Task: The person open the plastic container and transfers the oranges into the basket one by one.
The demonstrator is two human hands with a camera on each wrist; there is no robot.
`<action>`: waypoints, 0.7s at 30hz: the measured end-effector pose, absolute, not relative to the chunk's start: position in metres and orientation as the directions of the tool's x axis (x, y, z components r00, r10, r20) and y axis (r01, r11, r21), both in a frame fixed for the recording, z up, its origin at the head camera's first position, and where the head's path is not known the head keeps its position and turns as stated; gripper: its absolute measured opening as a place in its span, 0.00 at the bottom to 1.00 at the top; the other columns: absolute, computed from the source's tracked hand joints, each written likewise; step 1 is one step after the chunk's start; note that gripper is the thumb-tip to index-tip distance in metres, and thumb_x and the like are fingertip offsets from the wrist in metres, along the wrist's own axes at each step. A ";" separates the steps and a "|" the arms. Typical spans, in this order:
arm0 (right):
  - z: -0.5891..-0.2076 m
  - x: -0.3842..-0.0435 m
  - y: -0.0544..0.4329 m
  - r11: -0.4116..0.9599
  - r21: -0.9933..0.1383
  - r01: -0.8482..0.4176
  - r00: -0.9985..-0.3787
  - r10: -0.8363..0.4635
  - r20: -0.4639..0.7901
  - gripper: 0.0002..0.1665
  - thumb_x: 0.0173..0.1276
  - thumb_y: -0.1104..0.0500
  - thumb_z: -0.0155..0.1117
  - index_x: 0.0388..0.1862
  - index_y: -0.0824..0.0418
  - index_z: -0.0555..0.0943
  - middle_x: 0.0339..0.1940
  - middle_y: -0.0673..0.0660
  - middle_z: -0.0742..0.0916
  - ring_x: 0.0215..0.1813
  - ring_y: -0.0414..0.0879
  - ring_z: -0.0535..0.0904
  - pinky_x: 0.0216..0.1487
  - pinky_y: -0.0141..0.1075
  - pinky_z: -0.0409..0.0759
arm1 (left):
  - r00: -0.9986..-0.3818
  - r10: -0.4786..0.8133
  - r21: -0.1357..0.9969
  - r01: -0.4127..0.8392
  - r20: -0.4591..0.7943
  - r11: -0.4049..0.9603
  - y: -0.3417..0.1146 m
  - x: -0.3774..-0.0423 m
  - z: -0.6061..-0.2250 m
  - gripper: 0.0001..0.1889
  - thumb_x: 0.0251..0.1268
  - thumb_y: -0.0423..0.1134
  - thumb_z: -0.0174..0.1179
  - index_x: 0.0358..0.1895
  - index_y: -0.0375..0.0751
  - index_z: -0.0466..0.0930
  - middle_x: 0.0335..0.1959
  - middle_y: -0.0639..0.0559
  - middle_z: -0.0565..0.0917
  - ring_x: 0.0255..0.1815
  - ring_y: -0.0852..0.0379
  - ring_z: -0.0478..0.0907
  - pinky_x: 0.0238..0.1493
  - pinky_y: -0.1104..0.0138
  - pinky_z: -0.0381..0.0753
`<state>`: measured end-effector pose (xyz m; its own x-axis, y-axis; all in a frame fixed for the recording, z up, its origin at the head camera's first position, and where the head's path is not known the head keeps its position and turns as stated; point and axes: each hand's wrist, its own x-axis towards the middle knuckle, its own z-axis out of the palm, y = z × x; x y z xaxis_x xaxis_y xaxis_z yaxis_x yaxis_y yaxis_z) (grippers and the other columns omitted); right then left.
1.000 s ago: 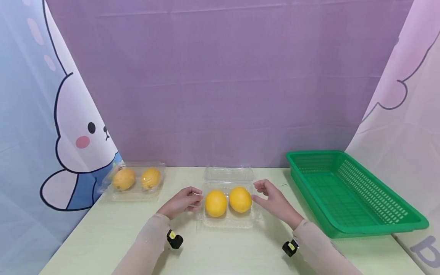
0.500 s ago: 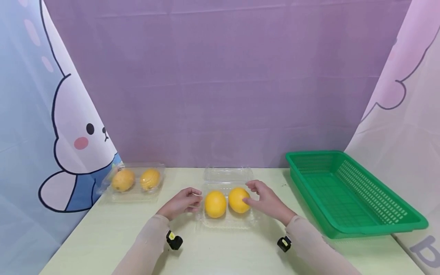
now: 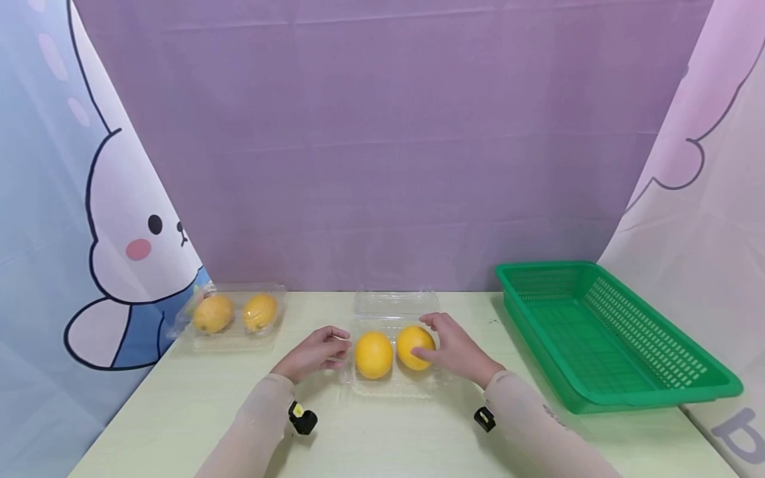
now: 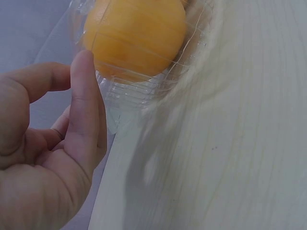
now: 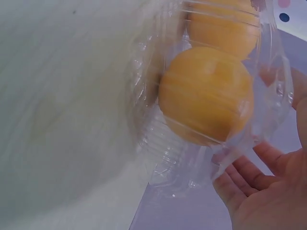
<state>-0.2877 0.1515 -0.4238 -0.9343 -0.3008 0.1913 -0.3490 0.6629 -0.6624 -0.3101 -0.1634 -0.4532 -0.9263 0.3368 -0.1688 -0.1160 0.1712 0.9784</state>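
Observation:
Two oranges, a left one [image 3: 374,355] and a right one [image 3: 412,342], sit side by side in a clear plastic clamshell box [image 3: 394,390]. The box's lid [image 3: 396,303] lies folded back behind them. At the box's left side is my left hand [image 3: 317,350], fingers loosely bent, the thumb [image 4: 82,96] right by the clear wall. My right hand [image 3: 457,348] reaches over the right side, its thumb overlapping the right orange in the head view. In the right wrist view, fingers [image 5: 254,175] of this hand spread behind the clear wall, not wrapped round the orange.
A clear box [image 3: 239,287] with two more yellow-orange fruits stands at the table's back left. A green plastic basket [image 3: 574,385] occupies the right side. A purple cloth [image 3: 382,146] hangs along the back edge of the pale table [image 3: 370,445].
My right hand has moved left from beside the box to over the right orange. The left hand stays about where it was. The oranges have not moved.

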 end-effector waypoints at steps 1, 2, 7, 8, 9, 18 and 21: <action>-0.424 -0.288 0.151 0.662 -0.665 -0.346 -0.935 -0.303 0.185 0.41 0.60 0.49 0.78 0.68 0.62 0.72 0.63 0.59 0.77 0.64 0.56 0.74 0.65 0.52 0.74 | -0.926 0.336 0.978 -0.117 -0.169 0.171 -0.163 -0.310 -0.453 0.25 0.73 0.41 0.61 0.63 0.28 0.67 0.45 0.41 0.77 0.41 0.53 0.76 0.45 0.63 0.84; -0.425 -0.289 0.151 0.662 -0.665 -0.346 -0.934 -0.307 0.180 0.42 0.60 0.48 0.78 0.68 0.63 0.72 0.63 0.59 0.77 0.64 0.55 0.74 0.65 0.52 0.74 | -0.927 0.336 0.978 -0.116 -0.168 0.171 -0.164 -0.310 -0.453 0.25 0.73 0.41 0.61 0.63 0.28 0.67 0.46 0.41 0.76 0.41 0.53 0.76 0.45 0.63 0.84; -0.425 -0.290 0.148 0.673 -0.661 -0.333 -0.935 -0.329 0.136 0.43 0.60 0.46 0.77 0.68 0.63 0.72 0.63 0.56 0.76 0.59 0.50 0.75 0.63 0.48 0.76 | -0.928 0.332 0.979 -0.116 -0.168 0.170 -0.163 -0.309 -0.452 0.24 0.73 0.40 0.61 0.63 0.28 0.67 0.46 0.41 0.76 0.41 0.53 0.76 0.45 0.64 0.84; -0.425 -0.291 0.147 0.677 -0.656 -0.333 -0.934 -0.332 0.131 0.43 0.60 0.46 0.77 0.68 0.63 0.72 0.63 0.57 0.76 0.58 0.50 0.75 0.63 0.47 0.76 | -0.928 0.332 0.979 -0.117 -0.168 0.168 -0.163 -0.309 -0.452 0.24 0.73 0.40 0.61 0.63 0.28 0.67 0.45 0.41 0.76 0.41 0.53 0.76 0.44 0.64 0.84; -0.425 -0.291 0.147 0.686 -0.648 -0.332 -0.934 -0.333 0.126 0.43 0.60 0.46 0.77 0.68 0.63 0.72 0.63 0.57 0.76 0.58 0.50 0.75 0.63 0.47 0.76 | -0.928 0.332 0.979 -0.118 -0.169 0.167 -0.163 -0.309 -0.452 0.24 0.73 0.40 0.61 0.63 0.28 0.67 0.45 0.42 0.76 0.41 0.53 0.76 0.44 0.64 0.84; -0.426 -0.294 0.139 0.766 -0.542 -0.346 -0.932 -0.346 0.105 0.44 0.58 0.42 0.77 0.66 0.62 0.72 0.59 0.58 0.77 0.51 0.50 0.75 0.57 0.47 0.78 | -0.927 0.338 0.979 -0.109 -0.163 0.171 -0.164 -0.308 -0.451 0.24 0.73 0.41 0.61 0.63 0.28 0.67 0.45 0.42 0.77 0.42 0.53 0.76 0.45 0.63 0.84; -0.427 -0.295 0.135 0.774 -0.534 -0.340 -0.933 -0.347 0.091 0.47 0.56 0.40 0.78 0.67 0.62 0.71 0.59 0.58 0.76 0.51 0.50 0.75 0.56 0.48 0.78 | -0.927 0.340 0.979 -0.109 -0.162 0.170 -0.164 -0.307 -0.451 0.25 0.73 0.41 0.61 0.63 0.28 0.66 0.45 0.42 0.77 0.41 0.53 0.76 0.45 0.63 0.84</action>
